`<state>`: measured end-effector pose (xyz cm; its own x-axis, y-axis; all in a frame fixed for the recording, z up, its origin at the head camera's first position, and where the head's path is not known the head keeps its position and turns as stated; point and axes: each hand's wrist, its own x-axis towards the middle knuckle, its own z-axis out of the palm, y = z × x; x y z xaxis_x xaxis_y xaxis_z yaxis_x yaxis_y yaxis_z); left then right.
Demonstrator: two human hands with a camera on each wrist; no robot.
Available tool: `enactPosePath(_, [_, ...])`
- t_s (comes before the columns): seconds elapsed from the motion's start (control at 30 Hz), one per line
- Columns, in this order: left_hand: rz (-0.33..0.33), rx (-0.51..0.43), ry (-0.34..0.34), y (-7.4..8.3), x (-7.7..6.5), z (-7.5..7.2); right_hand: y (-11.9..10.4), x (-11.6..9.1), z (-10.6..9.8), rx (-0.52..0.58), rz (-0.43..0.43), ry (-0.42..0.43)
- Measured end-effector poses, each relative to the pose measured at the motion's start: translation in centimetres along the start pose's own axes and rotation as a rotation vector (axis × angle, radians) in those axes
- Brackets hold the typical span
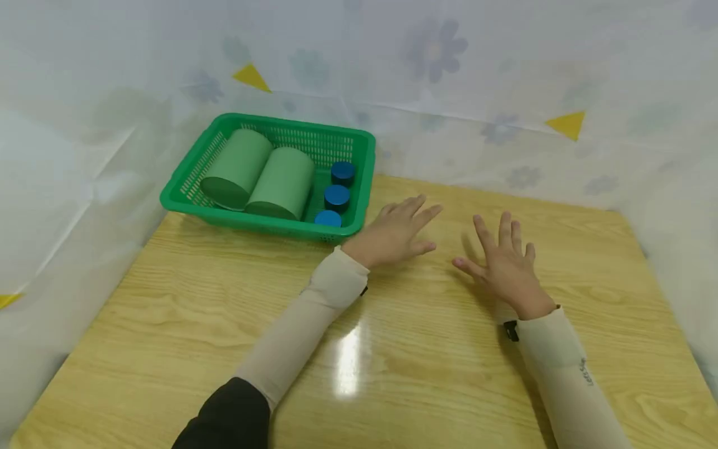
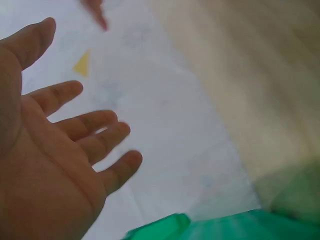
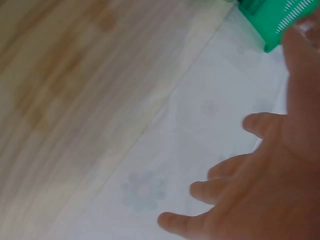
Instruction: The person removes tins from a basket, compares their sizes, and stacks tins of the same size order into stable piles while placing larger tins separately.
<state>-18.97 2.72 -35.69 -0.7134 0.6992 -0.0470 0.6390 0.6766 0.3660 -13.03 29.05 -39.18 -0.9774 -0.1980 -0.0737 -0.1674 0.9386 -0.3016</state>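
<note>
My left hand (image 1: pixel 394 233) is spread just right of the green basket (image 1: pixel 263 229), its palm bare in the left wrist view. To its right, my right hand (image 1: pixel 507 268) hovers over the table with fingers apart, holding nothing. Inside the basket, two light green cylinders (image 1: pixel 238 165) lie side by side on the left. Along the basket's right side sit three round blue-topped things (image 1: pixel 337 197) in a row; their lower parts are partly hidden by the rim. The basket's edge (image 3: pixel 280 20) also shows in the right wrist view.
The wood-grain table (image 1: pixel 426 374) reaches back to a white flowered sheet (image 1: pixel 359 56) hung behind and at both sides. Yellow triangles (image 1: pixel 568 125) mark the sheet. The basket stands at the table's back left.
</note>
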Motion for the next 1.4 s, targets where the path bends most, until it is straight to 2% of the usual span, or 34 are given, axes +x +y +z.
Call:
enactPosePath(0.13, [0.065,-0.170,0.083,-0.9,-2.5,-2.9,-0.1,0.1,-0.4,0.033,-0.009,-0.001])
enactPosePath(0.23, [0.103,-0.187,0.213,-2.8,-5.1,-4.8,-0.3,-0.1,-1.2,0.066,-0.043,0.027])
enactPosePath(0.3, [0.110,-0.186,0.293,-4.7,-7.1,-5.9,-0.4,-0.2,-1.7,0.093,-0.070,0.043])
enactPosePath(0.4, [0.060,-0.163,0.394,-8.3,-10.1,-7.0,-0.7,-0.3,-2.5,0.125,-0.103,0.059])
enactPosePath(0.47, [-0.010,-0.140,0.443,-10.8,-12.2,-7.5,-0.9,-0.2,-2.9,0.143,-0.117,0.060])
enactPosePath(0.6, [-0.142,-0.022,0.550,-15.6,-15.8,-7.9,-1.4,0.4,-3.1,0.174,-0.173,0.106])
enactPosePath(0.73, [-0.261,0.016,0.552,-19.1,-18.5,-7.6,-2.8,1.7,-3.3,0.244,-0.202,0.139])
enactPosePath(0.8, [-0.315,-0.005,0.524,-20.2,-19.7,-7.3,-3.9,2.6,-3.4,0.283,-0.208,0.136])
enactPosePath(0.9, [-0.359,-0.038,0.495,-21.6,-20.9,-7.3,-5.9,4.2,-3.3,0.323,-0.233,0.136])
enactPosePath(1.17, [-0.401,-0.134,0.498,-24.0,-23.0,-7.6,-11.3,9.2,-2.5,0.402,-0.353,0.183])
enactPosePath(1.3, [-0.468,-0.189,0.473,-24.9,-24.5,-7.3,-13.7,11.3,-2.2,0.435,-0.379,0.153])
enactPosePath(1.4, [-0.495,-0.214,0.459,-25.4,-25.3,-7.2,-15.5,12.9,-2.0,0.461,-0.378,0.116])
